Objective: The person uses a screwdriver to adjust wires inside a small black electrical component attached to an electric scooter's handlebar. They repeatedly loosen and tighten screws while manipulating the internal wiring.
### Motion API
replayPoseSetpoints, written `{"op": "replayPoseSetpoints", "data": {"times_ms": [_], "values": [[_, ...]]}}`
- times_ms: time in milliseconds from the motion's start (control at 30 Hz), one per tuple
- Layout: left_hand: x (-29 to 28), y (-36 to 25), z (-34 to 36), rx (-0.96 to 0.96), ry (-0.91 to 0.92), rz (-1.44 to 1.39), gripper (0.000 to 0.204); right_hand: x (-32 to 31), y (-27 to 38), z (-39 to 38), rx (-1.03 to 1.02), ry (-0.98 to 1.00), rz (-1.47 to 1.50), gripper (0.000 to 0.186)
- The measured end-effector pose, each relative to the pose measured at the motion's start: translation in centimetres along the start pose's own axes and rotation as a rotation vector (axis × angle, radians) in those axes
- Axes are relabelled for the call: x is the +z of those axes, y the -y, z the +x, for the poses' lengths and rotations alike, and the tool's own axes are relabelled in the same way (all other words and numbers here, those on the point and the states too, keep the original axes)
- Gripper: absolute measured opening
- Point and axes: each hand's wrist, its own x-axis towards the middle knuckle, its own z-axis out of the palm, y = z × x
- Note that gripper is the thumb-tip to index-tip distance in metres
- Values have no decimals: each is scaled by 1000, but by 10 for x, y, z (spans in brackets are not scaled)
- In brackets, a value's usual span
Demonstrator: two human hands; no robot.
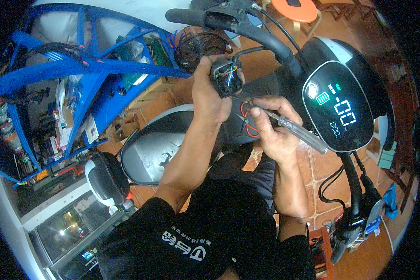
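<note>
My left hand (206,95) is wrapped round a small black switch housing (233,87), whose open side shows thin coloured wires. A black cable joins its top. My right hand (283,133) grips a screwdriver (304,135) with a clear handle, which points down and right away from the housing. The slim shaft reaches toward the housing's lower edge; whether its tip touches cannot be made out. Beside my right fingers are the red loops of a small tool or wire (250,130), partly hidden. Whether the fingers hold it too is unclear.
A scooter handlebar (266,39) with a black grip crosses the top. At right is its lit display (338,107), with another lever (343,240) below. The dark seat (149,154) lies left of my arms. A cluttered blue rack (79,79) and an orange stool (296,9) stand beyond.
</note>
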Motion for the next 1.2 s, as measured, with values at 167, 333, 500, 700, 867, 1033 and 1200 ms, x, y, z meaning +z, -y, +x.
{"op": "replayPoseSetpoints", "data": {"times_ms": [167,333,500,700,867,1033,1200], "values": [[3,1,-2,-17,-10,-9,41,1,-2,-2,-8,-17,36,11],[4,0,-6,-22,-19,2,43,0,0,-4,11,-28,20,10],[9,0,-9,25,-22,29,44,-6,2,-2,72,-7,21,11],[14,1,-13,76,-30,78,42,-15,-1,5,216,74,243,14],[14,0,-14,94,8,108,43,-17,-5,14,186,112,236,10],[14,1,-15,58,-36,83,43,-17,-4,15,221,84,345,9],[13,2,-16,58,-41,91,45,-22,-3,16,238,129,318,12]]}}
